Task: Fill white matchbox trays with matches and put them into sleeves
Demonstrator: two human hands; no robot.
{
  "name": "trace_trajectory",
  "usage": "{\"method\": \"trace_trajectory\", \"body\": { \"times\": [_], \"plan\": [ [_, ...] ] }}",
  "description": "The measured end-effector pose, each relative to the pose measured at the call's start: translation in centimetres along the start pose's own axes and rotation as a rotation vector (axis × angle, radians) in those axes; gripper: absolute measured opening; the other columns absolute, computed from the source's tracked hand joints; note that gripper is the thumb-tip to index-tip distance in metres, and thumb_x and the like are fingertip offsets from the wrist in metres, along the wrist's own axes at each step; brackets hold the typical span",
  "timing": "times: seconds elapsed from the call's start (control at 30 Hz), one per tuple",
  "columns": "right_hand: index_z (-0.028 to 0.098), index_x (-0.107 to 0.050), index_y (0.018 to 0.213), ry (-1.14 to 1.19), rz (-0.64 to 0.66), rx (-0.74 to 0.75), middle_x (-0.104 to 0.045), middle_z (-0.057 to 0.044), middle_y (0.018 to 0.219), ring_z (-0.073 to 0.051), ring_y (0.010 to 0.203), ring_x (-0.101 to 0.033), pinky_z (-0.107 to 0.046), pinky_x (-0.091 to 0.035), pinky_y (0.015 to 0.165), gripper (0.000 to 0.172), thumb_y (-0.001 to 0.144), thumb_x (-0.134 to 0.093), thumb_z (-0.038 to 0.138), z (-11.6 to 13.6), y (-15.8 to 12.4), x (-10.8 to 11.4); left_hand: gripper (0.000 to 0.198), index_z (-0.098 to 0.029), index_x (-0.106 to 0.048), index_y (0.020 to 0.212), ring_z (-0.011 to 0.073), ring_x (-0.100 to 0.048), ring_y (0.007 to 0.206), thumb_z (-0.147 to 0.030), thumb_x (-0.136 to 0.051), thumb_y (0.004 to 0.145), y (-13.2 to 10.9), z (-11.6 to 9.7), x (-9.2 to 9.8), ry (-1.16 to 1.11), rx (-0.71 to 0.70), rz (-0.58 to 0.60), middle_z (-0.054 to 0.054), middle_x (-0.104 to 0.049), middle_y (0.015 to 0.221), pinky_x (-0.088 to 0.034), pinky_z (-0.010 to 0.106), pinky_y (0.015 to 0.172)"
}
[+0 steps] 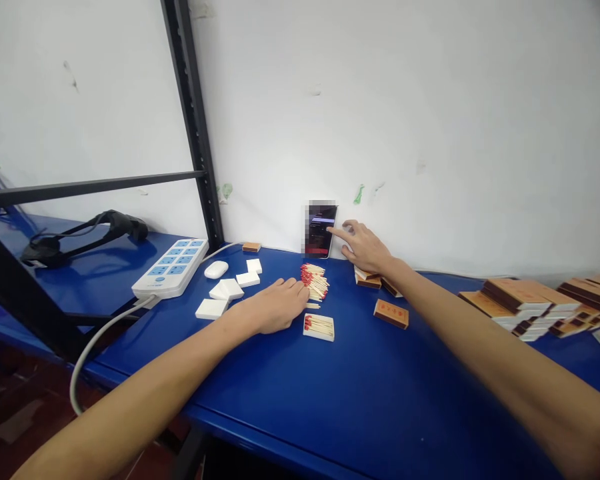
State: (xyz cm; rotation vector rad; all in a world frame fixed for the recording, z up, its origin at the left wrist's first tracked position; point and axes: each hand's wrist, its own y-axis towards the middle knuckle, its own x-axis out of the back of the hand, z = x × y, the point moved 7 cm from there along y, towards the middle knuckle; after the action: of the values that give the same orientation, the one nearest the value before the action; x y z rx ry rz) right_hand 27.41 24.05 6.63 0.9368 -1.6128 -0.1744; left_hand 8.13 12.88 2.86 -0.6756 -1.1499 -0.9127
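Observation:
My right hand (363, 245) reaches to the phone (321, 230) leaning against the wall. Its index finger is stretched out to the lit screen, the other fingers are loosely bent, and nothing is held. My left hand (283, 305) rests palm down on the blue table, fingers flat beside a pile of red-tipped matches (316, 281). What lies under its fingertips is hidden. Just in front of the pile sits a white matchbox tray (319, 327) with matches in it. An orange-brown matchbox sleeve (391, 313) lies to the right, below my right wrist.
White matchbox trays (227, 289) lie left of my left hand, near a white earbud case (216, 269) and a power strip (173, 268). Stacked matchboxes (520, 300) stand at the right. A black shelf post (193, 120) rises at the left, with a black strapped device (85, 237) behind it.

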Motion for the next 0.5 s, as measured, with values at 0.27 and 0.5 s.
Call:
{"method": "trace_trajectory", "body": {
  "times": [0.27,0.5],
  "plan": [
    [0.023,-0.049,0.138,-0.015,-0.013,0.058,-0.043,-0.015,0.127,-0.026,0.101,-0.05,-0.042,-0.045,0.088,0.05,0.089,-0.04,0.02,-0.3,0.0,-0.1,0.024,-0.016,-0.044,0.101,0.0217,-0.048,0.094,-0.002,-0.039,0.082,-0.4,0.3,0.7,-0.105,0.027,-0.023,0.01,-0.053,0.106,-0.042,0.036,0.083],
    [0.024,-0.047,0.14,0.018,0.015,0.053,-0.044,-0.014,0.128,-0.026,0.104,-0.051,-0.043,-0.045,0.091,0.052,0.088,-0.04,0.018,-0.3,-0.1,0.3,0.011,-0.018,-0.042,0.096,0.0215,-0.049,0.091,-0.01,-0.036,0.09,-0.6,-0.7,1.2,-0.242,-0.025,-0.025,0.009,-0.053,0.1,-0.042,0.037,0.081]
  ]
}}
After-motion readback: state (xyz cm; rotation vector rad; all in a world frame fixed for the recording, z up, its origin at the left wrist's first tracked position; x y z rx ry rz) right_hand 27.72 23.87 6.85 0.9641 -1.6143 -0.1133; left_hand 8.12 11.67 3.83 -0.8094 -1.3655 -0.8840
